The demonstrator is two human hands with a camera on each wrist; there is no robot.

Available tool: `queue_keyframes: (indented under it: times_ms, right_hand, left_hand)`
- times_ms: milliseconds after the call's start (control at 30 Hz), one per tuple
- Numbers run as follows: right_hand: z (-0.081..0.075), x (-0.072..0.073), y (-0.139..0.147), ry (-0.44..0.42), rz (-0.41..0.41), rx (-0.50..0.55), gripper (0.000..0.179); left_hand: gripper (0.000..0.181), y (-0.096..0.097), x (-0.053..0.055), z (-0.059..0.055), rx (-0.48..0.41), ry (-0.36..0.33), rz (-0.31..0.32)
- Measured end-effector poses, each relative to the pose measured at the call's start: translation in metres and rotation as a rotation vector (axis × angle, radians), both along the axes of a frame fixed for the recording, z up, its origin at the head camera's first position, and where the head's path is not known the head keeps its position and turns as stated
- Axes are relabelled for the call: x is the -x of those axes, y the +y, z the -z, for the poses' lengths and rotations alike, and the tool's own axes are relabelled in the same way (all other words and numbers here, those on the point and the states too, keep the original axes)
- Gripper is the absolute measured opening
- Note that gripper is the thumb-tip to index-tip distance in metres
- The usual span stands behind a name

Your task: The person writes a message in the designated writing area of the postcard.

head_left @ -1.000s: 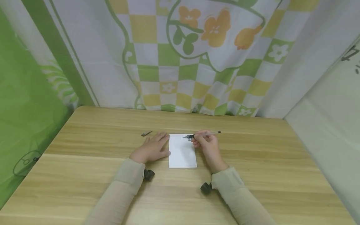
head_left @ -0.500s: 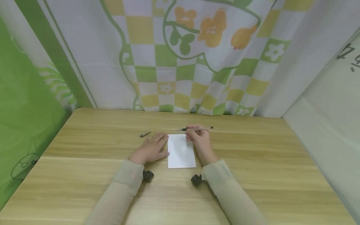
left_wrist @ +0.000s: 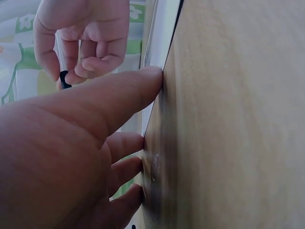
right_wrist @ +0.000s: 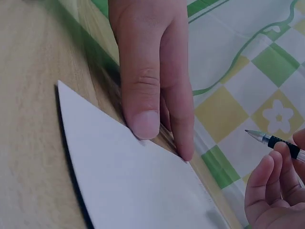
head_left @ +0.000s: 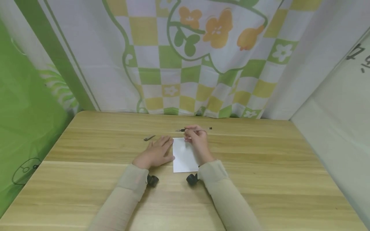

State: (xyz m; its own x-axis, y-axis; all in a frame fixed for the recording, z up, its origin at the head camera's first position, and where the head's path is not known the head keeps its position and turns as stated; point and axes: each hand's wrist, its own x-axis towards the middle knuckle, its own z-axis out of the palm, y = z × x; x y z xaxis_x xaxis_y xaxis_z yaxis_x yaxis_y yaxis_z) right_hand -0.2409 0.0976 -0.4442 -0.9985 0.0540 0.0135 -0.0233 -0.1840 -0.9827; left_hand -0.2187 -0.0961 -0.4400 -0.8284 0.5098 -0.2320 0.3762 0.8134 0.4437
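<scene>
My right hand [head_left: 197, 141] pinches a gel pen [head_left: 196, 129] between thumb and fingers, held above the far part of a white notepad [head_left: 183, 158]. The pen lies nearly level, its uncapped tip pointing left. In the right wrist view the pen's tip [right_wrist: 255, 135] shows bare, with a black grip behind it. My left hand [head_left: 156, 153] rests flat at the pad's left edge. Its thumb [left_wrist: 138, 83] and fingertips touch that edge in the left wrist view. The pad's upper face carries no visible writing. A small dark pen cap [head_left: 149, 138] lies beyond my left fingers.
The wooden table [head_left: 260, 173] reaches back to a checkered floral curtain [head_left: 199, 77]. Green cloth [head_left: 26, 106] hangs on the left, and a pale sheet with dark marks [head_left: 341, 106] on the right. Black wrist cameras [head_left: 153, 180] sit at both cuffs.
My right hand has moved left and slightly away with the pen, from the pad's right edge to over its far part. The left hand keeps its place at the pad's edge.
</scene>
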Motion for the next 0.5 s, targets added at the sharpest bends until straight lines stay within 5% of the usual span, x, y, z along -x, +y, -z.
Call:
queue_keyframes:
  times_ms: [500]
  right_hand:
    - [0.015,0.003,-0.005,-0.006,0.016,-0.047,0.009]
  left_hand:
    - [0.077,-0.001,-0.002,-0.003,-0.006,-0.005,0.002]
